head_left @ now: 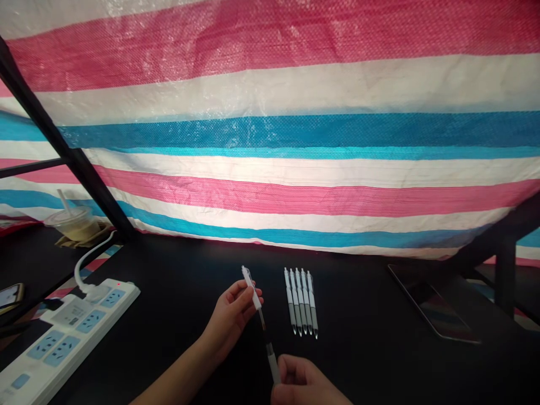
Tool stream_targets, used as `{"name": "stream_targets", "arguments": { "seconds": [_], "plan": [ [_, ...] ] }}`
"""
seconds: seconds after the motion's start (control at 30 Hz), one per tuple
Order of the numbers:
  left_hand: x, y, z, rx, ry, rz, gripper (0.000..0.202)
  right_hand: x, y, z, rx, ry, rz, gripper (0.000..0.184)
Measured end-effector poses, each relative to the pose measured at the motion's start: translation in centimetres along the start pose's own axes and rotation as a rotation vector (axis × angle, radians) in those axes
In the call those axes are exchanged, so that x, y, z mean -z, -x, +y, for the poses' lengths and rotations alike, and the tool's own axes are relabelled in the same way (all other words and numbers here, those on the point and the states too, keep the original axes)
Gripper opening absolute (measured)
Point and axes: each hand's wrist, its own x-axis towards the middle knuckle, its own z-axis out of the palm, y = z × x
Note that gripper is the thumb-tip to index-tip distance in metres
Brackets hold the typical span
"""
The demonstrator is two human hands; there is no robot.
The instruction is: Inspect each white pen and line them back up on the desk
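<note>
Counting five pens, whole by the look of it, lined up side by side on the black desk; leaving just one pen in two parts, held above the desk, left of that row. Pinching its white upper barrel in the left hand, gripping its grey lower barrel in the right hand, hands apart, with the refill bared between. Looking around: spotting a power strip leftward, a dark-screened device rightward, a striped sheet behind.
</note>
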Motion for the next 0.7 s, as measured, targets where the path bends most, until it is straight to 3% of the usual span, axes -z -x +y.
{"name": "stream_targets", "arguments": {
  "seconds": [0.4, 0.7],
  "plan": [
    [-0.1, 0.2, -0.4, 0.025, 0.000, -0.013, 0.021, 0.5, 0.0, 0.4, 0.005, 0.000, -0.077, 0.037],
    [-1.0, 1.5, -0.7, 0.052, -0.226, -0.282, 0.017, 0.4, -0.1, 0.5, 0.028, -0.064, -0.021, 0.034]
  ]
}}
